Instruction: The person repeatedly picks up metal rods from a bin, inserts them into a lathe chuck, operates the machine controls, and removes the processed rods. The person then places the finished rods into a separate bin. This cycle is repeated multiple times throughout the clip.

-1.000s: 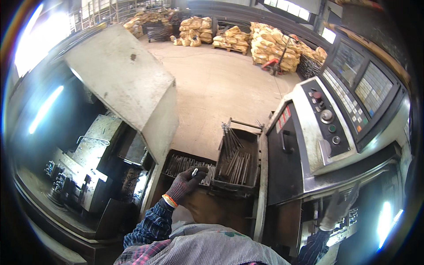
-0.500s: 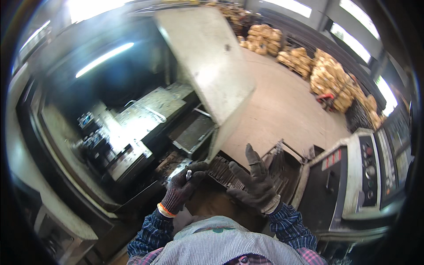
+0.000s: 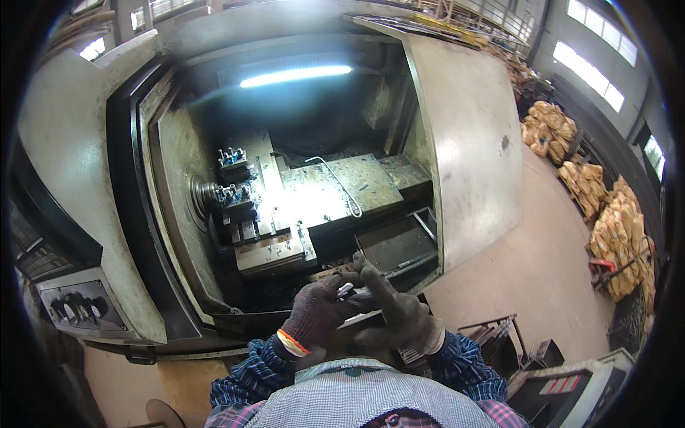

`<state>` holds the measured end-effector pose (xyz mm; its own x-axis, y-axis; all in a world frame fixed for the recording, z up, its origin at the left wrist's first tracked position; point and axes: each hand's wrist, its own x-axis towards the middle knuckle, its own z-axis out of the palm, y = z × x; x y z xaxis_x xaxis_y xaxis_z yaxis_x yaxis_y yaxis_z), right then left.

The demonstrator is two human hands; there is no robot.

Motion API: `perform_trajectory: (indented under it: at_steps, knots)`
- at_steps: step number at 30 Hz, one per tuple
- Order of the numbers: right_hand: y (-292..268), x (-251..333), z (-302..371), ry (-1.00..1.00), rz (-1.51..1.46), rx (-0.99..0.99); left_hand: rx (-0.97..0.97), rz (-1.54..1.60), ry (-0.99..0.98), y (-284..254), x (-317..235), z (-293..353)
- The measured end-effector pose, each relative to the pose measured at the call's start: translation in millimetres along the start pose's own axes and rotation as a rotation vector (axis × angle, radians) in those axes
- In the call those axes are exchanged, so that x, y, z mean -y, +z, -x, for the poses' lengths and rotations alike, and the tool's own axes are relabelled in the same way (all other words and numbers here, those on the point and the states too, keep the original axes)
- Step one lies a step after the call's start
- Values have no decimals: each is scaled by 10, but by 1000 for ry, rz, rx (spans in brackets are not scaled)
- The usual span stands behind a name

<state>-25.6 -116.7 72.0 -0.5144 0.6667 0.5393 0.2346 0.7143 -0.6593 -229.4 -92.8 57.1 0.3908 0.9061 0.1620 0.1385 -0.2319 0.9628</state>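
Note:
In front of my body both hands are raised close together, wearing dark work gloves. My left hand (image 3: 317, 314), with an orange and white cuff band, is closed on a small shiny metal piece (image 3: 345, 289), whose exact kind I cannot make out. Right beside it, my right hand (image 3: 403, 314) has its fingers stretched apart. The fingers overlap in view, and whether the right ones touch the piece is unclear. Beyond them lies the open lathe (image 3: 285, 267), with its spindle (image 3: 203, 196) at the left and tool holders (image 3: 239, 200) next to it.
A bent light-coloured rod (image 3: 339, 184) lies on the lathe's lit slide. The pale sliding door (image 3: 471, 150) stands to the right. A control panel (image 3: 85, 307) is at the left. Metal bars fill a rack (image 3: 499, 335) at lower right; tan sacks (image 3: 621, 235) are piled beyond.
My view has swung left toward the lathe interior. The right hand has come in beside the left, which keeps hold of the metal piece.

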Motion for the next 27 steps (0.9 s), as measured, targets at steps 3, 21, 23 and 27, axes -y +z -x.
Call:
perform_trajectory:
  at_steps: [3, 21, 23, 27]
  knots:
    - [-219, -7, -160, 29, 292, 76, -14, -144, -20, 53, -21, -242]
    - [-200, -791, -532, 286, -853, -226, -245, -647, 165, 67, -18, -823]
    - [-181, -757, -602, 383, -1039, -221, -276, -680, 173, -4, 7, -783]
    - [-180, -720, -756, 397, -1366, -188, -341, -694, 264, -170, 112, -766]
